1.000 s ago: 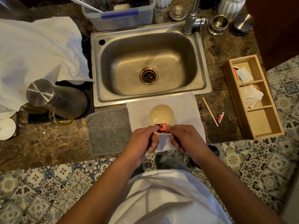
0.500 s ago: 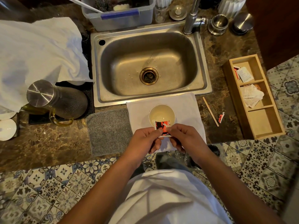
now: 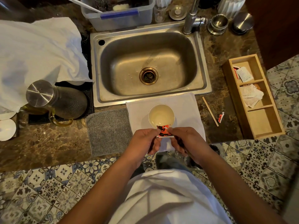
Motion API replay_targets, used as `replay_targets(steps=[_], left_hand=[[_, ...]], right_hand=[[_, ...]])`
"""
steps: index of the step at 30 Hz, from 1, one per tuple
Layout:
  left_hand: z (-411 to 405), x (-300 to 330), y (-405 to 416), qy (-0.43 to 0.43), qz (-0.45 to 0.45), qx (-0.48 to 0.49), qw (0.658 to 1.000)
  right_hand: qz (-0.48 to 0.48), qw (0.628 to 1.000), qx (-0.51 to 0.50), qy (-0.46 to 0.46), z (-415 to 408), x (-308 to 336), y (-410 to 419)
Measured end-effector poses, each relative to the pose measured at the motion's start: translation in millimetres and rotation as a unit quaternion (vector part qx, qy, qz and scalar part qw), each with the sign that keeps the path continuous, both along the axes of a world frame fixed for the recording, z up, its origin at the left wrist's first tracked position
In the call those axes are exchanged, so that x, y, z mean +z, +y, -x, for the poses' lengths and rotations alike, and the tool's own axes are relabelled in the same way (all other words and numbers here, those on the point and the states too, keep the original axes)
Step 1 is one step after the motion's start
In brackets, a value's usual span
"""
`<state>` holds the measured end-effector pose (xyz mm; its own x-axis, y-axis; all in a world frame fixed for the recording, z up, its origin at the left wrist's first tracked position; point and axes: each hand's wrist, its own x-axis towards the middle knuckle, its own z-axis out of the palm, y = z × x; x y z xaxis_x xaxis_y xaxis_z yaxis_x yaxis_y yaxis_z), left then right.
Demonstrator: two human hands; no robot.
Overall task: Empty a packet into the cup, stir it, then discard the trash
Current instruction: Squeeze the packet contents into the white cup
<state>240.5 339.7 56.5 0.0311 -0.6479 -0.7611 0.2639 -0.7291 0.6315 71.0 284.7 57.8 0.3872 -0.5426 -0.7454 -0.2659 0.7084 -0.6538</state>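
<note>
A white cup (image 3: 161, 116) of pale liquid stands on a white cloth (image 3: 184, 107) in front of the sink. A small red, black and white packet (image 3: 164, 131) is held over the cup's near rim, its top end tipped toward the cup. My left hand (image 3: 144, 140) pinches its left edge and my right hand (image 3: 186, 139) pinches its right edge. A wooden stir stick (image 3: 210, 111) lies on the counter to the right of the cloth. Beside it sits a small torn red scrap (image 3: 221, 117).
A steel sink (image 3: 148, 65) with a tap lies behind the cup. A grey mat (image 3: 109, 131) is left of the cloth, a lidded glass jug (image 3: 55, 101) further left. A wooden divided tray (image 3: 252, 96) with packets stands at the right. The counter edge runs under my wrists.
The packet has tilted up from lying flat between my fingers, so its top end now reaches over the cup's rim. Both hands stay in nearly the same place.
</note>
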Motion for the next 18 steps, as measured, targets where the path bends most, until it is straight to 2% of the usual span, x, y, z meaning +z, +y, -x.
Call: replay_targets(steps=[18], left_hand=[[0.3,-0.6,-0.5,-0.013,0.036,-0.020,0.999]], right_hand=[[0.047,0.998,-0.013,0.028,-2.9,-3.0,2.5]])
